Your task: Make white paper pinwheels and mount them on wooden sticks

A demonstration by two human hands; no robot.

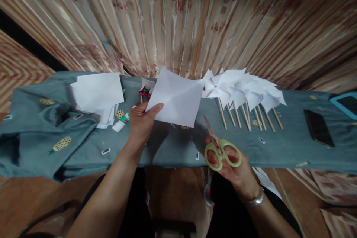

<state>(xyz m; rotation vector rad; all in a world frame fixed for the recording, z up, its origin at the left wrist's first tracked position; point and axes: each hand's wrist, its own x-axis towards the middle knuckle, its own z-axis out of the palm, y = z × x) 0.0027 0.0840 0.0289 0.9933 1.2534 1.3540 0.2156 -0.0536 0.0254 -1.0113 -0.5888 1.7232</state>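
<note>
My left hand (pixel 142 121) pinches the lower left edge of a square sheet of white paper (pixel 178 100), thumb on top, fingers hidden beneath. Faint creases cross the sheet, which is raised above the cloth. My right hand (pixel 234 173) holds a pair of scissors (pixel 220 148) with pale green handles; the blades look closed and point up toward the paper without touching it. Just right of the sheet lie several white paper pinwheels (pixel 240 85) on wooden sticks, overlapping in a row. Beside my left hand rests a white and green glue stick (pixel 121 122).
A grey-green cloth (pixel 173 152) covers the narrow table. On the left lie a stack of white paper (pixel 100 89) and cut strips (pixel 107 117). Behind the sheet is a small red box (pixel 145 90) of dark pins. A black phone (pixel 318 127) and a blue-framed device (pixel 347 104) lie right.
</note>
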